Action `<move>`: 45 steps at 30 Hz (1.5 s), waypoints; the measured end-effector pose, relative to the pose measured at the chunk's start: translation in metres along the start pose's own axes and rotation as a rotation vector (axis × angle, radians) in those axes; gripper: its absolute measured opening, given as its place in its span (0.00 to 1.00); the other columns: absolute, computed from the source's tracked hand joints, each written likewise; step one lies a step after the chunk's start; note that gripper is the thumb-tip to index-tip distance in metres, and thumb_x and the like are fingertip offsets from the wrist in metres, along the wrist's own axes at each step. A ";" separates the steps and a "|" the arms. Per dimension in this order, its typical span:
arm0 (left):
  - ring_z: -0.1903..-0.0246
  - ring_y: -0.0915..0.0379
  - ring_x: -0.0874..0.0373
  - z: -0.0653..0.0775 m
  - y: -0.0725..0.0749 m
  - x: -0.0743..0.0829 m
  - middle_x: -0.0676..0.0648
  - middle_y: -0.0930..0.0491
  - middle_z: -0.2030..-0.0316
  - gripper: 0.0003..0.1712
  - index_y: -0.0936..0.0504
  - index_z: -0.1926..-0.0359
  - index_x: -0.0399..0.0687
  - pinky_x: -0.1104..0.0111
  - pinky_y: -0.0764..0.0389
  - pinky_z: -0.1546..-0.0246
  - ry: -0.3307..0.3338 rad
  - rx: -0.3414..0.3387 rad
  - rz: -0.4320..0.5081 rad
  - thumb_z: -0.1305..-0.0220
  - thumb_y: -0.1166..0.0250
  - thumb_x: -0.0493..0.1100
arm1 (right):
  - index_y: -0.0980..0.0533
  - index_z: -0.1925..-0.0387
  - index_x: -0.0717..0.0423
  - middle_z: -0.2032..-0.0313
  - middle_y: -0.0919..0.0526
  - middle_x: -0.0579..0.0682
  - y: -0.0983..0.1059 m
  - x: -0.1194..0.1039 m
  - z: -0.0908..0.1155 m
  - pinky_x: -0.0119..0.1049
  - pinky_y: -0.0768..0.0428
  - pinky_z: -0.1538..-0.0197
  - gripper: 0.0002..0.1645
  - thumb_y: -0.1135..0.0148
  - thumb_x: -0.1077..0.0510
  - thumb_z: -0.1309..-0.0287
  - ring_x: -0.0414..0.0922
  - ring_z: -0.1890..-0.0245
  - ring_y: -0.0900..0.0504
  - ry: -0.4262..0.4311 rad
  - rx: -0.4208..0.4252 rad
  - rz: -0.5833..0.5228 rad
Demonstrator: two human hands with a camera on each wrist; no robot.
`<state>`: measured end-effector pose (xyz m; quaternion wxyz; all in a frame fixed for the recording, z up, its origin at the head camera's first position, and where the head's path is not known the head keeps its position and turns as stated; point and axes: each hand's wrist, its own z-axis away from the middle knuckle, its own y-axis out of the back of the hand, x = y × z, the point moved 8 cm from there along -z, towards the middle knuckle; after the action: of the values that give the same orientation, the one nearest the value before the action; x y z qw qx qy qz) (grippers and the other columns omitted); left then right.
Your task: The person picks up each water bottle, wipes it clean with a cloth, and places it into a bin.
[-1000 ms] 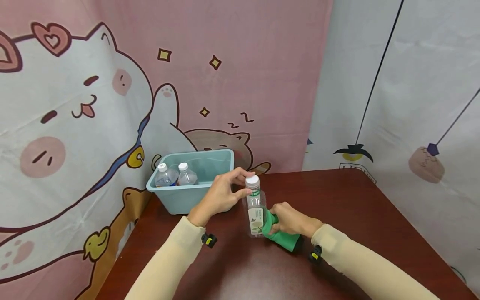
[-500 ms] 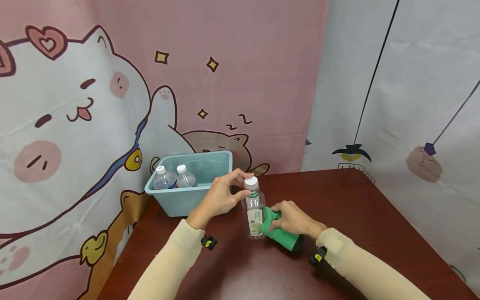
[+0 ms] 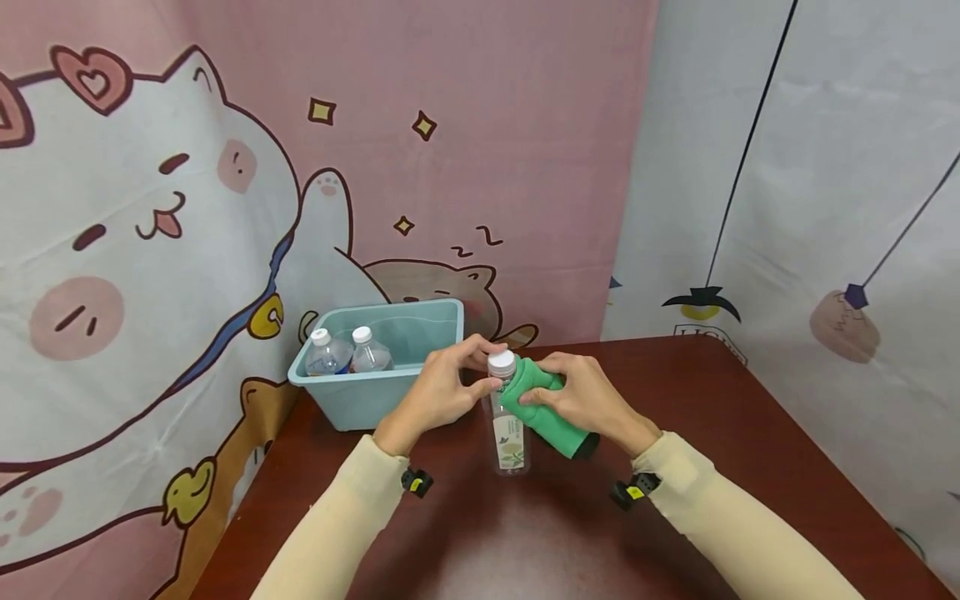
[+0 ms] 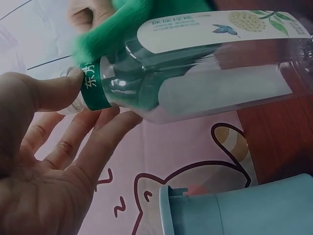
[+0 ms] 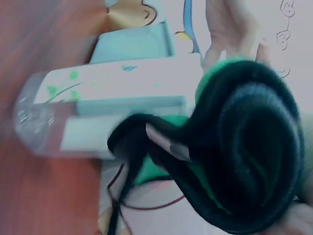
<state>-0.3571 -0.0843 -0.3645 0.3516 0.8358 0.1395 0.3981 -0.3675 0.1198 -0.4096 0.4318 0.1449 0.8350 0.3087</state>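
A clear plastic bottle (image 3: 510, 437) with a white cap (image 3: 501, 362) and a printed label stands upright on the table. My left hand (image 3: 441, 390) holds it at the neck, thumb and fingers on either side just below the cap; the left wrist view shows the thumb on the green neck band (image 4: 94, 88). My right hand (image 3: 587, 397) grips a bunched green cloth (image 3: 553, 421), which lies against the bottle's upper side near the neck. Dark edging and rolled folds of the cloth (image 5: 264, 132) fill much of the right wrist view, blurred.
A light blue plastic bin (image 3: 367, 400) stands behind and left of the bottle. Inside are two clear bottles (image 3: 372, 355) with white caps. The dark red table (image 3: 675, 400) ends at a pink and white printed curtain (image 3: 525, 167).
My right hand has moved the green cloth up along the bottle, from its lower body to the neck. My left hand keeps its hold, and the bottle stays in place.
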 end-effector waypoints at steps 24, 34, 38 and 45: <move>0.44 0.06 0.49 -0.006 -0.004 0.007 0.45 0.09 0.40 0.26 0.16 0.31 0.50 0.52 0.04 0.42 -0.011 -0.056 0.002 0.24 0.18 0.42 | 0.08 0.35 0.52 0.49 0.02 0.54 0.037 0.003 0.013 0.33 0.10 0.64 0.30 0.10 0.47 0.34 0.37 0.68 0.09 -0.081 0.165 -0.045; 0.49 0.06 0.49 -0.012 0.015 0.012 0.45 0.08 0.44 0.29 0.16 0.28 0.51 0.53 0.02 0.48 -0.018 0.075 -0.002 0.24 0.17 0.42 | 0.09 0.33 0.53 0.45 0.02 0.56 0.040 0.022 0.029 0.34 0.10 0.64 0.34 0.10 0.45 0.35 0.38 0.67 0.09 -0.136 0.166 -0.010; 0.51 0.06 0.47 -0.013 0.029 0.015 0.45 0.09 0.44 0.28 0.14 0.29 0.51 0.54 0.02 0.53 -0.018 0.169 0.010 0.25 0.17 0.42 | 0.09 0.32 0.51 0.43 0.03 0.55 0.042 0.029 0.034 0.35 0.10 0.63 0.33 0.10 0.46 0.35 0.40 0.67 0.08 -0.159 0.169 -0.013; 0.51 0.06 0.48 -0.016 0.065 0.020 0.45 0.09 0.45 0.25 0.12 0.32 0.50 0.64 0.03 0.59 -0.037 0.396 0.030 0.26 0.17 0.43 | 0.10 0.31 0.52 0.44 0.02 0.55 0.042 0.036 0.038 0.35 0.10 0.64 0.34 0.10 0.47 0.34 0.40 0.67 0.08 -0.164 0.161 -0.016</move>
<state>-0.3596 -0.1128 -0.3012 0.1768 0.8978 0.1960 0.3526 -0.3584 0.1853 -0.4223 0.4881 0.1973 0.8200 0.2245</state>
